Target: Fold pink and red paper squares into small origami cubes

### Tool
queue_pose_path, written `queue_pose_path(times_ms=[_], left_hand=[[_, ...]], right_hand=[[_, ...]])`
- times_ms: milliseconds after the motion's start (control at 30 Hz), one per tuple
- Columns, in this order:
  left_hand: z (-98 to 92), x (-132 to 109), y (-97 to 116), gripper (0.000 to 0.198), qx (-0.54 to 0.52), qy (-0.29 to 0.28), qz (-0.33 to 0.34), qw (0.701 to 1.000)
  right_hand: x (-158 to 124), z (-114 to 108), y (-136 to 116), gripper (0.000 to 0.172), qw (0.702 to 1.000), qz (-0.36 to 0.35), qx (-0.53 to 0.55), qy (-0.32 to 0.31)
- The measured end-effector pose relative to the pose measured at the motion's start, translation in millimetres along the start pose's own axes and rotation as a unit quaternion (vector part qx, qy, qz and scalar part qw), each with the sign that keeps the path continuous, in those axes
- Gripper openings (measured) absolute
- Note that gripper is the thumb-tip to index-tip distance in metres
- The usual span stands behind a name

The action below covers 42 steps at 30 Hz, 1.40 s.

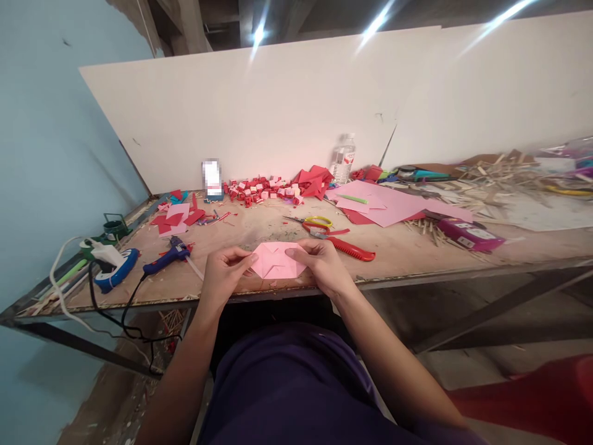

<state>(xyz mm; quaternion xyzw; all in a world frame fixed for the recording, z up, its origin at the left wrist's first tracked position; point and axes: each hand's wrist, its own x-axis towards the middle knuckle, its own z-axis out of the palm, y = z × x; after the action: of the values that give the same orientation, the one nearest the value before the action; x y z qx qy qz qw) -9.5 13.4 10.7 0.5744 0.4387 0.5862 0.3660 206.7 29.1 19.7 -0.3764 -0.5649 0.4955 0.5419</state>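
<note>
A folded piece of pink paper (279, 264) is held at the table's front edge, with creases and cut slits showing in it. My left hand (227, 272) pinches its left end between thumb and fingers. At the opposite end, my right hand (322, 262) grips the paper with the thumb on top. Just beyond my right hand lie a red-handled utility knife (352, 248) and scissors (317, 226) with yellow and red handles. To the left of my left hand rests a blue glue gun (173, 253) with a glue stick in it.
Small red and pink paper boxes (262, 190) are piled along the back board. A phone (212, 179) and a plastic bottle (343, 157) stand there. Pink sheets (393, 207), a purple packet (470, 235) and wooden sticks (500, 176) lie right; a blue power strip (115, 272) with cords sits left.
</note>
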Motion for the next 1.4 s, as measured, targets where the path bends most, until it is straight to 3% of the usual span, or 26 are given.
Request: queue_pose_path(times_ms=[267,400,533,800,933,1133,1267,1400], left_hand=[[1.4,0.3,5.5,0.03,0.03,-0.102,0.016,0.994],[1.0,0.2,3.0,0.026,0.036,-0.081,0.029,0.996],[-0.1,-0.1,0.1,0.023,0.029,-0.048,0.044,0.997],[-1.0,-2.1,3.2,0.024,0.046,-0.064,0.061,0.995],[-0.8,-1.9,3.1,0.024,0.051,-0.057,0.066,0.995],[-0.7,-2.6,6.8,0.02,0.063,-0.081,0.07,0.992],[0.2,-3.5,7.7,0.019,0.068,-0.083,0.062,0.992],[0.2,-3.9,7.5,0.021,0.077,-0.094,0.053,0.991]], right_hand=[[-6.3,1.6,-3.9,0.028,0.997,0.055,-0.03,-0.049],[-7.3,1.8,-6.0,0.031,0.995,0.076,-0.011,-0.061],[-5.1,1.1,-3.4,0.03,0.997,0.076,0.005,-0.028],[-1.3,-0.1,-0.6,0.013,0.999,-0.007,-0.021,-0.026],[-2.6,-0.4,-3.8,0.016,0.998,-0.008,-0.043,-0.051],[-4.7,-0.2,-7.7,0.037,0.992,0.011,-0.06,-0.112],[-5.2,1.0,-8.7,0.035,0.988,0.0,-0.112,-0.105],[-6.4,2.5,-8.3,0.033,0.988,0.03,-0.096,-0.114]])
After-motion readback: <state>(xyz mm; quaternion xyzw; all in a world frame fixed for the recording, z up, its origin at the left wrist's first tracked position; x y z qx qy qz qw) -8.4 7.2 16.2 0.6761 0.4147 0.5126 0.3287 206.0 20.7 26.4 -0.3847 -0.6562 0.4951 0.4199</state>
